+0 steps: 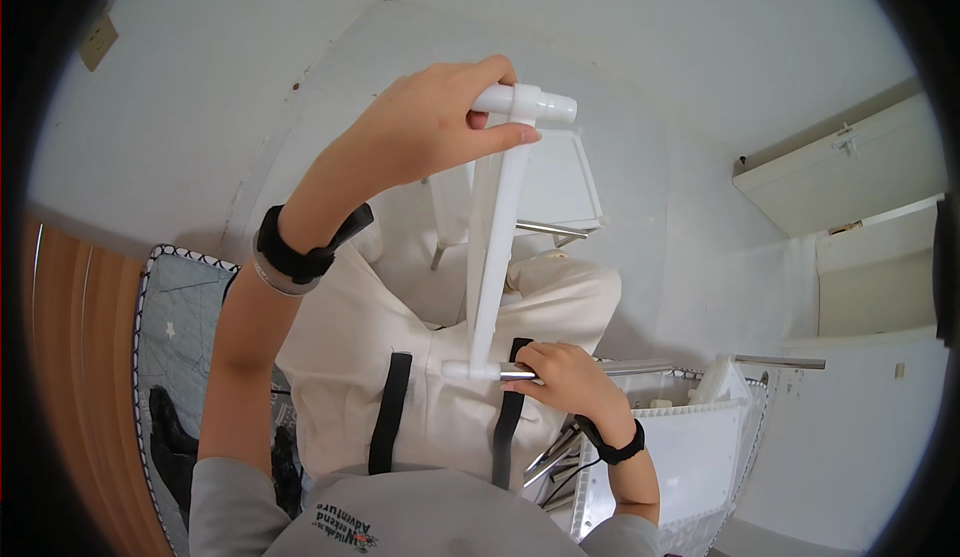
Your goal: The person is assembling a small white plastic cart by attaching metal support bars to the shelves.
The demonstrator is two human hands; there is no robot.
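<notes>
A white plastic panel with tube-shaped sockets at its ends stands almost edge-on above my lap. My left hand is closed around the socket at its far end, thumb pressed along the panel's edge. At the near end, a silver metal tube meets the other socket. My right hand grips that tube close to the joint, fingers wrapped over it. How deep the tube sits in the socket cannot be made out.
Beyond my knees stands a white piece with metal tube legs. To my right are a white plastic panel and several loose metal tubes. A quilted mat lies at left, with a black object on it. White walls surround the far side.
</notes>
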